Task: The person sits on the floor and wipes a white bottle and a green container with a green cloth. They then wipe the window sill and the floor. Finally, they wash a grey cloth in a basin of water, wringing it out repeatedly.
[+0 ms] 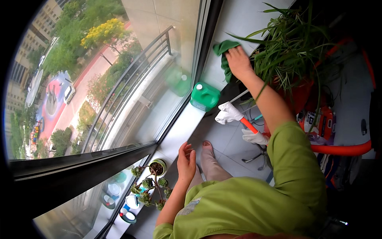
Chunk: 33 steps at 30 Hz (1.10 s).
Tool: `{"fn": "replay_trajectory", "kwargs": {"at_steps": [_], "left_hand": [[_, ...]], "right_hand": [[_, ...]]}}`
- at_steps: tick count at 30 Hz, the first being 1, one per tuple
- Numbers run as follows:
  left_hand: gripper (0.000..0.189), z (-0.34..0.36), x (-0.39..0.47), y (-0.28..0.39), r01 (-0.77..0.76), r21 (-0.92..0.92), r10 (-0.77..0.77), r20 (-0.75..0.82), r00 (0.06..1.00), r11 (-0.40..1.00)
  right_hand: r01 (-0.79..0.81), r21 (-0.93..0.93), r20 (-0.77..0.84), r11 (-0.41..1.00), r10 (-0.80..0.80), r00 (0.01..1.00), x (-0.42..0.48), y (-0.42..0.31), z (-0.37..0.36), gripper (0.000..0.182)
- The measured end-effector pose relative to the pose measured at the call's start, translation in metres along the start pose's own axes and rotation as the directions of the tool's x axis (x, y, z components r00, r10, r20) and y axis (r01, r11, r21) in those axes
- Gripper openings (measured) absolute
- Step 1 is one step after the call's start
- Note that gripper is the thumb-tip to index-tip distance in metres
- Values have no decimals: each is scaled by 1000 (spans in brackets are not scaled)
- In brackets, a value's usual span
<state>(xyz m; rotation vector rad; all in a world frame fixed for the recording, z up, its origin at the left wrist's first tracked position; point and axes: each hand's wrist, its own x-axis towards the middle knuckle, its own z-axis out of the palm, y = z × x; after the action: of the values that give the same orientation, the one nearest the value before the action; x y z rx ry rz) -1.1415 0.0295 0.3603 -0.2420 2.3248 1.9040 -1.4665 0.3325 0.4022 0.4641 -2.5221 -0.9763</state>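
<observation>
A green cloth (226, 56) lies bunched on the white window sill (222, 33), with my right hand (238, 61) pressed on it, fingers over its edge. Below it on the sill, against the window frame, stands a green plastic jug (205, 97) with a white cap. My left hand (186, 162) is raised with its fingers slightly bent and nothing in it, near the sill's edge. Beside that hand is a potted succulent (157, 167) with several rosettes on long stems.
Long-leaved green plants (286, 50) crowd the right side, close to my right arm. White gloves (228, 113) hang on an orange-and-white rack. Several small containers (131, 202) stand lower on the sill. A dark window frame (89, 176) juts in at the left.
</observation>
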Motion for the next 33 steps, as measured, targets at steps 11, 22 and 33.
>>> {"fn": "replay_trajectory", "kwargs": {"at_steps": [11,22,33], "left_hand": [[45,26,16,-8,9,8,-9,56,998,1000],[43,36,19,-7,-22,32,19,105,994,999],[46,64,51,-17,-67,26,64,91,994,997]], "right_hand": [[-410,362,-269,837,515,814,42,77,-105,68],[-342,267,-125,901,384,915,20,25,-28,49],[-491,164,-724,856,442,530,129,97,-142,28]]}}
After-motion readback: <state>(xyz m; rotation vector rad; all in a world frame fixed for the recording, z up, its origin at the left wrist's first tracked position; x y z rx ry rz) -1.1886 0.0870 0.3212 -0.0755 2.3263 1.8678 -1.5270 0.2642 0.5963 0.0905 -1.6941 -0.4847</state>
